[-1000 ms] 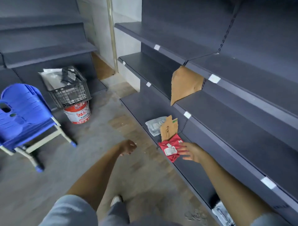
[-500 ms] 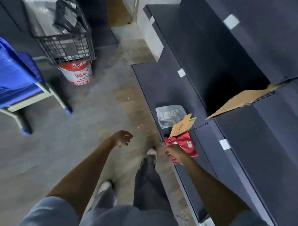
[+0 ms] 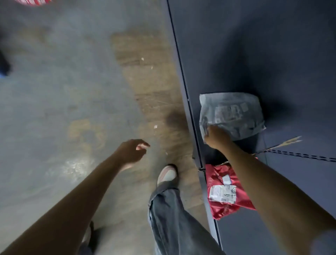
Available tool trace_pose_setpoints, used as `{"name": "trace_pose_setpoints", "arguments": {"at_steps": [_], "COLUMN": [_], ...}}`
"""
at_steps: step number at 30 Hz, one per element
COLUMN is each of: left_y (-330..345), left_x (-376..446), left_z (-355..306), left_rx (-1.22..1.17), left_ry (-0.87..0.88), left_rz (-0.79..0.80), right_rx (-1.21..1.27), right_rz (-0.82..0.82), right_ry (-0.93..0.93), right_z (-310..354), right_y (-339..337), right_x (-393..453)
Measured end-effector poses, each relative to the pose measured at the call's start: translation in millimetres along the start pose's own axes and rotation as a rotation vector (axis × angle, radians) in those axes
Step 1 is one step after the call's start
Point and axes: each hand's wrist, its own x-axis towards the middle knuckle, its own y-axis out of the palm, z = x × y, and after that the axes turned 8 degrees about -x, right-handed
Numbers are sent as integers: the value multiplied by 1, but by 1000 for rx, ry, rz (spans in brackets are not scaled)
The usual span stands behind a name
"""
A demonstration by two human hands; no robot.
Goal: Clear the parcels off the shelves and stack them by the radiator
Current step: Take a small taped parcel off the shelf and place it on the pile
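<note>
A grey plastic mailer (image 3: pixel 231 113) lies on the dark bottom shelf (image 3: pixel 272 54) at the right. My right hand (image 3: pixel 216 137) reaches over the shelf edge and takes hold of the mailer's near corner; its fingers are hidden under the hand. Nearer to me a red mailer (image 3: pixel 225 193) with a white label lies on the same shelf, partly under my right forearm. A sliver of brown cardboard (image 3: pixel 289 141) shows beside my arm. My left hand (image 3: pixel 131 151) hangs over the floor, fingers loosely spread, holding nothing.
The shelf's front edge (image 3: pixel 183 78) runs top to bottom through the middle. My leg and shoe (image 3: pixel 168 173) stand on the worn concrete floor (image 3: pixel 72 81) beside it. A red-and-white bucket rim (image 3: pixel 32 2) shows at the top left.
The view has dropped steeply toward the floor and shelf. My right hand has left the red mailer and moved forward onto the grey mailer. My left hand stays out over the floor.
</note>
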Motion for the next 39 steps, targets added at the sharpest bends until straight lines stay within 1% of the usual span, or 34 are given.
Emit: {"name": "trace_pose_setpoints", "arguments": {"at_steps": [1,2,4,5,6,9,11,13,16,17,20,23,25,27,28,30,32,34,37,39], "left_y": [3,8,23,32,42,63,59,42,8,-3,-27,-50,-66,-80,-84,-87,-83,-62,-2,50], "left_x": [20,36,57,62,65,53,41,26,-9,-25,-88,-160,-214,-269,-297,-347,-391,-435,-499,-547], "left_z": [-1,-2,1,6,14,41,51,53,35,24,-21,-60,-75,-83,-86,-90,-100,-110,-111,-105], "left_rx": [-46,-140,-344,-387,-354,-82,129,343,623,689,784,881,990,1061,1107,1204,1243,1324,1386,1386], "left_ry": [9,12,-32,-72,-97,-90,-77,-44,30,73,249,456,554,618,663,770,860,931,1088,1246], "left_rz": [-16,-51,-121,-113,-72,97,187,208,146,114,25,-63,-147,-248,-273,-288,-264,-209,-94,26], "right_rx": [-44,-100,-230,-253,-251,-334,-395,-364,-253,-234,-249,-202,-230,-223,-187,-116,-104,-97,17,187], "right_rz": [-17,-17,-1,-2,-14,-122,-201,-272,-405,-420,-440,-602,-726,-811,-861,-943,-1008,-972,-895,-817], "right_ry": [19,29,24,32,48,31,-55,-150,-308,-347,-384,-486,-559,-565,-561,-533,-467,-347,-14,218], "right_z": [-3,-6,-10,-13,-15,-17,-14,-9,12,21,44,65,75,79,79,71,60,43,7,-19], "right_y": [8,19,45,57,67,83,82,77,55,41,-10,-65,-100,-123,-131,-134,-125,-106,-60,-15], "right_x": [22,41,66,73,76,75,64,44,-11,-34,-115,-214,-294,-369,-407,-479,-548,-612,-703,-762]}}
